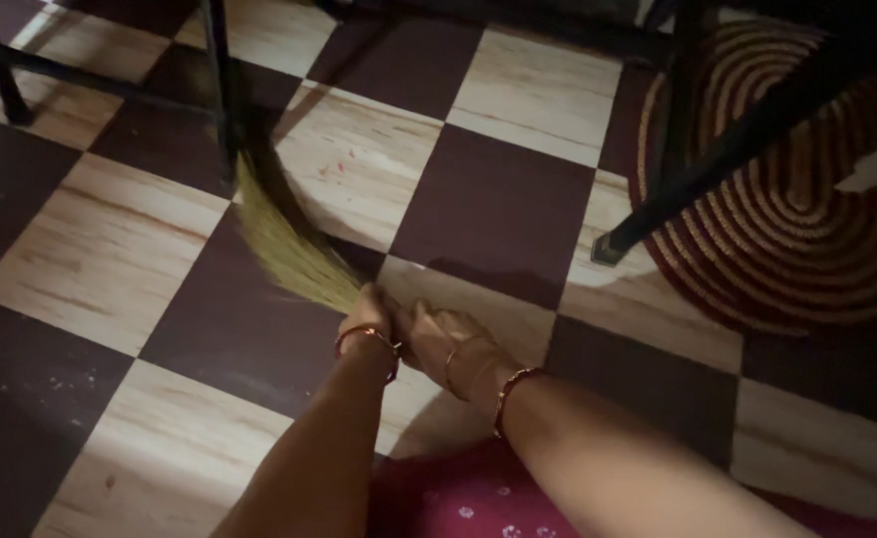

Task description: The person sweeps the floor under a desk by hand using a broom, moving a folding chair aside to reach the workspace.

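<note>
A straw-coloured grass broom (284,239) lies low over the chequered floor, its bristles fanning up and left toward a dark furniture leg (221,90). My left hand (367,317) is closed around the broom's bunched end. Right beside it, my right hand (438,334) rests with fingers curled against the same end of the broom; how firmly it grips is hard to see. Both wrists wear thin bangles.
The floor has dark maroon and pale wood-look tiles (498,199). A round striped woven mat (787,219) lies at the right under slanted black furniture legs (697,189). More dark legs and a crossbar (70,80) stand at the upper left. Red patterned cloth (458,503) shows at the bottom.
</note>
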